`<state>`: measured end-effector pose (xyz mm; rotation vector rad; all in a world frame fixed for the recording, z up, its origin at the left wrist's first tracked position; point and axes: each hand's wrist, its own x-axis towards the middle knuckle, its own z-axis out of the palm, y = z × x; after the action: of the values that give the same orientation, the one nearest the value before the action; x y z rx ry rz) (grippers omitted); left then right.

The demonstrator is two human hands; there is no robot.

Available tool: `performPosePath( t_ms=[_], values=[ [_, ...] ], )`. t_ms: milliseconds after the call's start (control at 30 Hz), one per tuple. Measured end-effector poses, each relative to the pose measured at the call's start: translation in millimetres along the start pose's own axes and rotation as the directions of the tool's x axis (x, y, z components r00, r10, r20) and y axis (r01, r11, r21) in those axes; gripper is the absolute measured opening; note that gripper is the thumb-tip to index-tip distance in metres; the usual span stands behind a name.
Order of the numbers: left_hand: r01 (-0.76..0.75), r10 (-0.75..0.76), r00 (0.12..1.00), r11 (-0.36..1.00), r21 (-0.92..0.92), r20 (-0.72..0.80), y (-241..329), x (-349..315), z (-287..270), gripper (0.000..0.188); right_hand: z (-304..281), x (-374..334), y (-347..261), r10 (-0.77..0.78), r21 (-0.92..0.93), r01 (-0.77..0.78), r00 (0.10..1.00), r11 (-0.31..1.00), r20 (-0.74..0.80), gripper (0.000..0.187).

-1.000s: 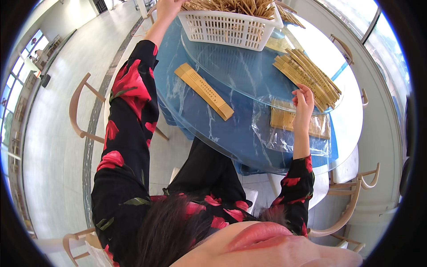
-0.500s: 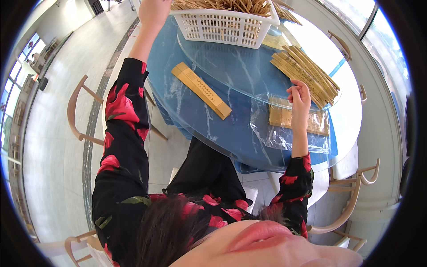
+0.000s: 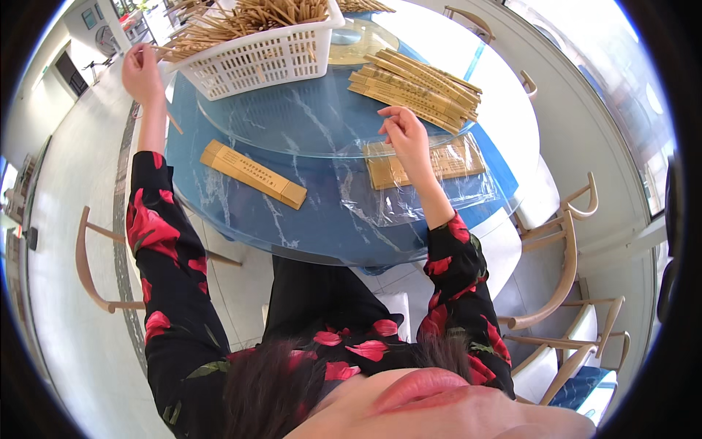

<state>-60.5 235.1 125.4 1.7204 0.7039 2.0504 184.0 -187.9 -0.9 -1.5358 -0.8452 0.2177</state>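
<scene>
My left hand [image 3: 144, 78] is raised at the left end of a white slotted plastic basket [image 3: 257, 64] heaped with wooden chopsticks [image 3: 270, 16]. Its fingers are pinched on a thin chopstick end that sticks out there, partly hidden by the fingers. Loosely bent and holding nothing, my right hand [image 3: 407, 139] hovers above a clear plastic bag [image 3: 391, 208] with a stack of brown paper sleeves [image 3: 450, 162] in it. Just beyond it lies a fanned pile of printed paper sleeves [image 3: 417, 86]. A smaller stack of paper sleeves [image 3: 254, 175] rests on the table between my arms.
The round table [image 3: 248, 227] has a blue marbled cover and a raised glass turntable [image 3: 292, 128], which carries the basket. Wooden chairs stand at the left [image 3: 86, 256] and right [image 3: 567, 271]. A wall with windows [image 3: 592, 51] runs along the right.
The view has shifted, so the table and basket appear farther left and more of the basket shows. Both hands stay near the same things, the left at the basket and the right near the bag.
</scene>
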Motion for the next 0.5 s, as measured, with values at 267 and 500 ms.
performPosePath(
  t_ms=[267, 500],
  values=[
    [-0.344, 0.306, 0.937, 0.724, -0.598, -0.168, 164, -35, -52, 0.015, 14, -5, 5, -0.056, -0.008, 0.056, 0.997, 0.998, 0.057, 0.018],
    [0.583, 0.045, 0.798, 0.19, -0.79, 0.601, 215, -167, -28, 0.047, 34, -23, -21, -0.447, -0.045, 0.484, 0.836, 0.874, 0.318, 0.036]
  ],
)
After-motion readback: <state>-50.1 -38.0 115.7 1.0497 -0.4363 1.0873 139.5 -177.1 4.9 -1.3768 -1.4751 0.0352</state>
